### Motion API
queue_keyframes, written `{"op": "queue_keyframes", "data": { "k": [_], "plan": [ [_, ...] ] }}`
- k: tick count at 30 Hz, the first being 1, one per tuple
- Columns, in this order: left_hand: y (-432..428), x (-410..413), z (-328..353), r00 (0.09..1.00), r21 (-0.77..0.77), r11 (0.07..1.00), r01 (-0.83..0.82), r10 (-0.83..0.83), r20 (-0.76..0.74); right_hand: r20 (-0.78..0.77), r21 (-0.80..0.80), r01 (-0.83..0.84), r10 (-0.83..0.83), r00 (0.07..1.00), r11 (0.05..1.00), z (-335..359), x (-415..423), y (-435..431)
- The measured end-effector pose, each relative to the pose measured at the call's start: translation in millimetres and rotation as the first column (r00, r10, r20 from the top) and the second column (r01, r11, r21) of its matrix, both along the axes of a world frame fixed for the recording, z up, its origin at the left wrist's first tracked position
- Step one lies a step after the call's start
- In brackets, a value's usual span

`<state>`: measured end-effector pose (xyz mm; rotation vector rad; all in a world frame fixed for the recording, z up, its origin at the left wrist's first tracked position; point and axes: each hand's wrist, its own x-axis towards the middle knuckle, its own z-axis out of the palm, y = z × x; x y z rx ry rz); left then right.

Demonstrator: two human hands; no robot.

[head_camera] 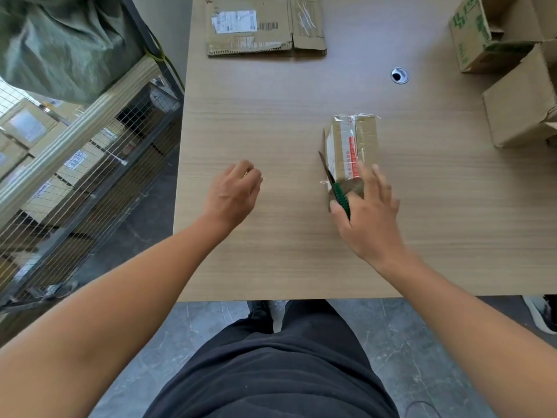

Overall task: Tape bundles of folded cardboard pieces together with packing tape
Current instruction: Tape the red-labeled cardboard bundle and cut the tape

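1. We see a light wood-grain table (271,236) with a round cable grommet (399,75) set in its top.
2. Left of the grommet, at the far edge, flattened cardboard (265,25) lies label up.
3. Nearer us than the grommet lies a taped cardboard bundle (351,146).
4. Right of the grommet stand a green-printed box (470,34) and a plain open box (518,101).

bundle (351,149) on table (271,122), knife (335,187) at its left, cardboard (265,25) behind.
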<state>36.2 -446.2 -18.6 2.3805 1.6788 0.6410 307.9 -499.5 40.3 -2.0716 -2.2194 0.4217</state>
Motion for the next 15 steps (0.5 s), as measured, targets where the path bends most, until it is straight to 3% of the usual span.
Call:
{"op": "queue_keyframes", "data": {
  "k": [2,4,6,9,12,15],
  "plan": [
    [-2,-7,-4,1.000,0.051,0.999,-0.017,0.016,0.027,-0.089,0.093,0.028,-0.019,0.996,0.995,-1,-14,-11],
    [-9,-13,-15,0.999,0.066,0.998,-0.018,0.015,0.047,-0.260,-0.105,0.055,-0.081,0.962,0.993,-11,-34,-17],
    [-20,-17,-30,0.997,0.068,0.998,-0.015,0.010,0.076,-0.314,-0.339,0.092,-0.205,0.927,0.936,-34,-53,-12],
    [-36,-16,-50,0.990,0.066,0.997,0.033,-0.042,0.132,-0.282,-0.425,0.188,-0.327,0.902,0.885,-70,-77,-9],
    [-48,-9,-63,0.987,-0.069,0.995,0.067,-0.056,0.154,-0.206,-0.374,0.214,-0.305,0.930,0.903,-101,-92,-13],
    [-53,-8,-69,0.996,-0.214,0.975,0.060,-0.045,0.074,-0.146,-0.312,0.201,-0.256,0.956,0.929,-117,-95,-18]
  ]
}}
